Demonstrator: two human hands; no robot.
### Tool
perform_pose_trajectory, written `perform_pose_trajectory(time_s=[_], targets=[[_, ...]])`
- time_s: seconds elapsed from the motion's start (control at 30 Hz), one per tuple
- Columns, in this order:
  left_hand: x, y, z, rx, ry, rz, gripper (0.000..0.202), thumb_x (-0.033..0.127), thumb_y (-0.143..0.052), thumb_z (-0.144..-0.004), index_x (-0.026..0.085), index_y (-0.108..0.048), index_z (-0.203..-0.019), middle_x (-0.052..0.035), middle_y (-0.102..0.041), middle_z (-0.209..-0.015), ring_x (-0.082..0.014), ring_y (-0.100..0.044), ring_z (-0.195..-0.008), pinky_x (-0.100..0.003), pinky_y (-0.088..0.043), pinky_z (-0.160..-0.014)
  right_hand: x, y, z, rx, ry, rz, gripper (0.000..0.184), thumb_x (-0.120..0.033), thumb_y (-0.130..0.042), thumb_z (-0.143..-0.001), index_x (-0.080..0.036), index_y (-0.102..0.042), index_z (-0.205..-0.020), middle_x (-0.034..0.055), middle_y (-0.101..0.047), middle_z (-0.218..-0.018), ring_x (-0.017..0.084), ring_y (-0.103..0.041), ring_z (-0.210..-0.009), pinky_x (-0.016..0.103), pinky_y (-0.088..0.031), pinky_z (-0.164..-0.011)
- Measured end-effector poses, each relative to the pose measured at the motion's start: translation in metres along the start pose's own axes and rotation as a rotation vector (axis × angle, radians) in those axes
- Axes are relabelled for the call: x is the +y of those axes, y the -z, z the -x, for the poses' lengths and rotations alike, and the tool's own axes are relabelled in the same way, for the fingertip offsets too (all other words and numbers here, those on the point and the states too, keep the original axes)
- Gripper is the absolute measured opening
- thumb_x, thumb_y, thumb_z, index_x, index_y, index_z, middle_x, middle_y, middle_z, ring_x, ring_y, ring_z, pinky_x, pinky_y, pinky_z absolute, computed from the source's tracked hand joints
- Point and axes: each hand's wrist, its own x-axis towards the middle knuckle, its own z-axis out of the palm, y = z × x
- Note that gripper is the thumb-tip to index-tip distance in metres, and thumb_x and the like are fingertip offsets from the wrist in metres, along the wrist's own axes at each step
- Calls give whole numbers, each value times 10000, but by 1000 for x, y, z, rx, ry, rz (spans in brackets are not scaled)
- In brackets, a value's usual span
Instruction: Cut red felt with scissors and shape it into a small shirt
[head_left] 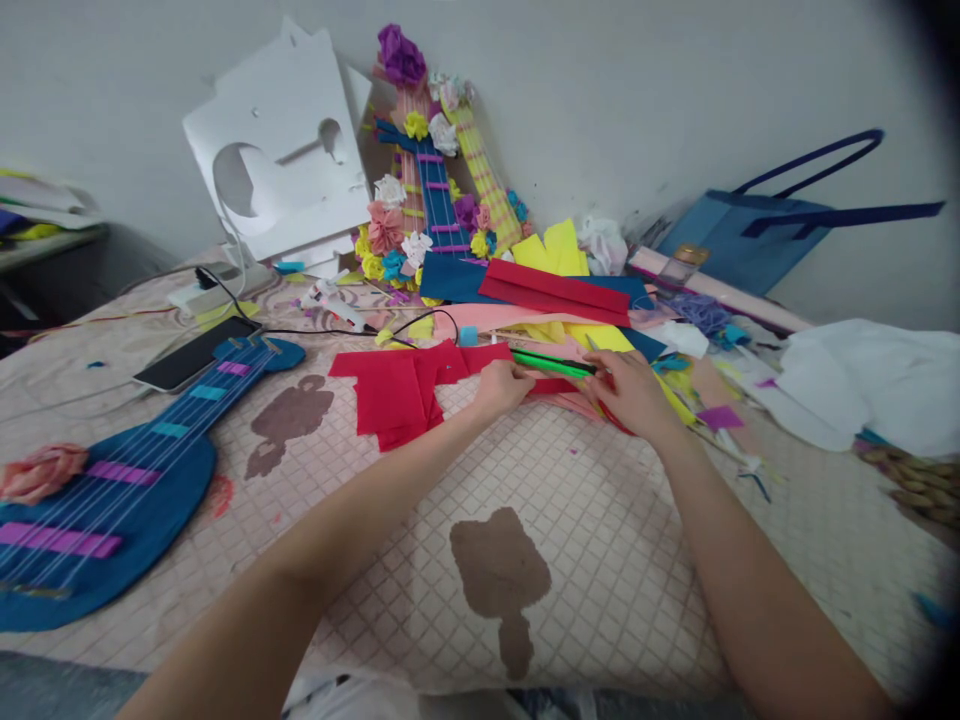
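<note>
My left hand (pixel 504 386) rests at the right edge of a pile of red sheets (pixel 394 390). Its fingers are pressed together, and what lies between them is hidden. A bright green utility knife (pixel 551 363) with a black end lies between my two hands. The fingers of my right hand (pixel 628 392) close around the knife's black end. Red and orange handles, apparently of scissors (pixel 616 422), show in part beneath that hand. A folded red strip (pixel 555 290) lies on blue sheets (pixel 454 280) beyond the hands.
A blue paper guitar (pixel 176 470) and a phone (pixel 196 353) lie to the left. Behind are a glue gun (pixel 337 305), decorated guitars (pixel 439 195) and a white cut-out board (pixel 281 150). Paper scraps (pixel 720 415), a white bag (pixel 877 380) and a blue bag (pixel 750 235) sit right.
</note>
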Motion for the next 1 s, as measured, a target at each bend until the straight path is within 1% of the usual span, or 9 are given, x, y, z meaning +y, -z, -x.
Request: perform_pose_trajectory(time_s=[0.13,0.27,0.37,0.47,0.57,0.67,0.73,0.8,1.0], targets=[[4,-1,1,3,-33,-60,131,169,-569,-697,112,-684,-668,-45,-637,-592,-143,-589,-614,-211,-437,-575,-12,6,3,21,-19,-25,301,-264,-578,-796,-202,-580,-1091,82,-673,-870,276,-557,-892,398,-474,-779],[9,-3,0,17,-76,-140,149,163,-547,-714,102,-670,-654,-62,-642,-612,-155,-595,-637,-230,-450,-610,-14,-2,13,-71,31,21,278,-263,-583,-780,-203,-595,-1051,73,-669,-831,280,-576,-860,399,-469,-745],[12,-3,1,18,-104,-199,146,145,-535,-721,96,-660,-663,-75,-650,-642,-164,-597,-647,-248,-461,-630,-11,-11,19,-117,69,51,229,-255,-561,-785,-193,-603,-1001,94,-666,-888,289,-593,-869,427,-467,-763],[12,1,6,10,-136,-243,151,147,-519,-760,97,-662,-751,-79,-666,-706,-160,-604,-670,-250,-475,-652,-12,-12,21,-92,79,26,255,-268,-561,-796,-202,-593,-1039,106,-642,-976,300,-590,-934,454,-470,-800],[10,7,17,46,-184,-311,230,130,-484,-807,106,-633,-981,-111,-662,-939,-171,-622,-777,-275,-490,-707,-20,-9,18,-47,99,-8,318,-243,-536,-826,-213,-573,-1140,109,-606,-1056,299,-557,-1026,463,-464,-855],[8,12,31,66,-309,-556,290,107,-438,-840,145,-599,-1078,-130,-580,-1107,-201,-622,-851,-317,-502,-707,-27,-12,15,-31,161,-16,327,-175,-479,-852,-218,-596,-1154,105,-596,-1092,288,-531,-1057,481,-440,-913],[7,16,42,55,-384,-715,269,115,-423,-860,158,-602,-1056,-122,-562,-1091,-223,-612,-895,-318,-507,-677,-30,-17,15,-43,204,-11,323,-143,-461,-857,-218,-628,-1123,99,-605,-1098,286,-518,-1070,497,-420,-945],[5,21,53,43,-434,-778,232,135,-424,-876,155,-603,-1021,-114,-561,-1067,-238,-588,-955,-310,-508,-669,-31,-22,17,-77,231,-12,299,-146,-468,-867,-218,-652,-1092,95,-615,-1108,287,-510,-1081,499,-421,-947],[-15,51,86,-40,-596,-780,177,184,-477,-884,162,-622,-983,-80,-607,-988,-213,-566,-932,-342,-494,-773,-35,-29,18,-74,262,-64,340,-114,-471,-866,-218,-634,-1145,96,-613,-1180,271,-510,-1102,495,-439,-941]])
